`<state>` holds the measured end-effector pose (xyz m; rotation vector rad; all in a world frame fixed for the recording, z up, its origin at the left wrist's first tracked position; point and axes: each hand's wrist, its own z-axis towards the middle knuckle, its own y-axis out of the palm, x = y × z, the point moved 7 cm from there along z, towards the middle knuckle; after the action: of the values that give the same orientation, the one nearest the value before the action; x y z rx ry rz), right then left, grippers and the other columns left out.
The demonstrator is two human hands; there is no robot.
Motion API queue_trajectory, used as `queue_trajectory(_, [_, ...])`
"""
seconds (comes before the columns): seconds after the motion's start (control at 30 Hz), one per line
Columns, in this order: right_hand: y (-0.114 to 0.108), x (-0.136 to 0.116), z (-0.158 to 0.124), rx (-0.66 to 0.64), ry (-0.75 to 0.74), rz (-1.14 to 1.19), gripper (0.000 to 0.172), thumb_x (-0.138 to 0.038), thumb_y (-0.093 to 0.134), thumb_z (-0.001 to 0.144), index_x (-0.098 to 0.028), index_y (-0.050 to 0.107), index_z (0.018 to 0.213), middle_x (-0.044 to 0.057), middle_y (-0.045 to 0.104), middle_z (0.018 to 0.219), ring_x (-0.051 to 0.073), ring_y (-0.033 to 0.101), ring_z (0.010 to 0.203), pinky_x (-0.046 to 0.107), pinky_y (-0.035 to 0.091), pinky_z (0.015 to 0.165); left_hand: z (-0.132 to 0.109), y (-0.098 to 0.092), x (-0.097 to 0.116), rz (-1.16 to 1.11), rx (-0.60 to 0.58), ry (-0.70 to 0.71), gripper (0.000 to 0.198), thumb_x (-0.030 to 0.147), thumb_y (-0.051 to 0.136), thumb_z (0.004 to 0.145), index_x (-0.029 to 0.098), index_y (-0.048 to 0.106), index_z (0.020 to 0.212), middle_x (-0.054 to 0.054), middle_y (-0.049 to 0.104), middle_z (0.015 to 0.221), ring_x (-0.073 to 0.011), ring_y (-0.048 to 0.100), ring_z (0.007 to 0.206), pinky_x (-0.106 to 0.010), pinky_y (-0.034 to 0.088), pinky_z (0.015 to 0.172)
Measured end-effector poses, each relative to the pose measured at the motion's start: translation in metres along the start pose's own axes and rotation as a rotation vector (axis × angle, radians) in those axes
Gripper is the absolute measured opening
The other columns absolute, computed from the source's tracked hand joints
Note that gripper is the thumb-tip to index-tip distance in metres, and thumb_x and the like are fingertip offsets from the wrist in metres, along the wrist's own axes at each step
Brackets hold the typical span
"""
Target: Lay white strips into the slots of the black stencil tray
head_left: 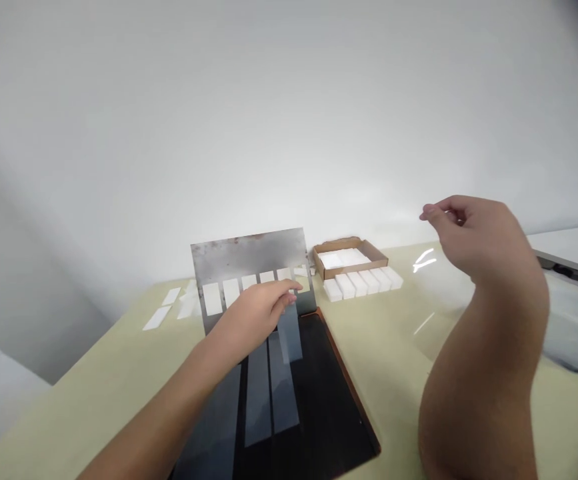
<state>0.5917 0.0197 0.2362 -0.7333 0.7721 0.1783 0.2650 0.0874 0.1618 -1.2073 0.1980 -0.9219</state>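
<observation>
My left hand [266, 303] is over a black tray [333, 380] with an orange-brown edge. Its fingers pinch the top of a translucent bluish strip [291, 337], which hangs over the tray. More such strips [259, 400] lie side by side on the black surface. Behind them a grey metal plate [251, 257] stands tilted, with a row of pale rectangles [213, 298] along its lower part. My right hand [473, 230] is raised at the right, thumb and fingers pressed together; anything between them is too small to make out.
An open cardboard box [353, 270] holds white pieces. Before it stands a row of several white blocks [363, 283]. White strips [157, 318] lie at the left on the yellow-green table [99, 400]. Clear shiny plastic [429, 293] lies at the right, and a white wall [249, 113] rises behind.
</observation>
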Motion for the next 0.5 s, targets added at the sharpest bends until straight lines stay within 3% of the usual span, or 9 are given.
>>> queue_trajectory(0.1, [0.002,-0.006,-0.002,-0.032,-0.050,0.043,0.023,-0.041,0.060,0.096,-0.025,0.075,0.093,-0.002,0.049,0.061,0.014,0.040,0.051,0.033,0.032,0.054,-0.009,0.015,0.017,0.013,-0.004,0.047,0.031,0.031,0.045,0.109,0.026,0.067,0.130,-0.005,0.078,0.114,-0.0246,0.075,0.104,-0.035,0.060,0.086])
queue_trajectory(0.17, [0.001,-0.008,-0.003,-0.033,-0.068,0.064,0.024,-0.043,0.060,0.096,-0.025,0.075,0.092,-0.003,0.047,0.060,0.013,0.037,0.049,0.032,0.031,0.052,-0.024,0.035,0.033,0.044,-0.052,0.158,0.031,0.025,0.045,0.109,0.026,0.066,0.132,-0.006,0.077,0.115,-0.0243,0.074,0.104,-0.037,0.059,0.091])
queue_trajectory(0.27, [-0.001,-0.011,-0.005,-0.012,-0.080,0.080,0.023,-0.041,0.060,0.096,-0.025,0.075,0.092,-0.003,0.046,0.059,0.012,0.036,0.048,0.031,0.031,0.050,-0.058,0.074,0.056,0.109,-0.212,0.311,0.033,0.017,0.046,0.106,0.022,0.065,0.133,-0.007,0.078,0.101,-0.0246,0.074,0.092,-0.037,0.060,0.084])
queue_trajectory(0.33, [-0.005,-0.013,-0.007,0.026,-0.091,0.094,0.022,-0.040,0.061,0.095,-0.025,0.076,0.092,-0.004,0.044,0.058,0.011,0.037,0.048,0.031,0.031,0.050,-0.078,0.093,0.062,0.088,-0.351,0.290,0.032,0.028,0.060,0.104,0.022,0.065,0.135,-0.007,0.077,0.102,-0.0261,0.074,0.092,-0.037,0.060,0.083])
queue_trajectory(0.43, [-0.016,-0.003,-0.005,0.133,-0.095,0.113,0.025,-0.043,0.061,0.095,-0.025,0.078,0.095,-0.001,0.051,0.062,0.012,0.042,0.050,0.031,0.032,0.050,-0.092,0.099,0.064,-0.013,-0.430,0.226,0.051,0.047,0.068,0.098,0.025,0.060,0.143,-0.007,0.075,0.120,-0.0280,0.073,0.104,-0.040,0.059,0.092])
queue_trajectory(0.5, [-0.023,0.022,0.008,0.166,-0.037,0.123,0.031,-0.049,0.062,0.095,-0.024,0.079,0.102,0.003,0.061,0.070,0.013,0.048,0.053,0.031,0.032,0.050,-0.090,0.097,0.055,0.005,-0.407,0.192,0.052,0.050,0.062,0.102,0.026,0.058,0.147,-0.008,0.070,0.137,-0.0296,0.068,0.118,-0.045,0.055,0.103])
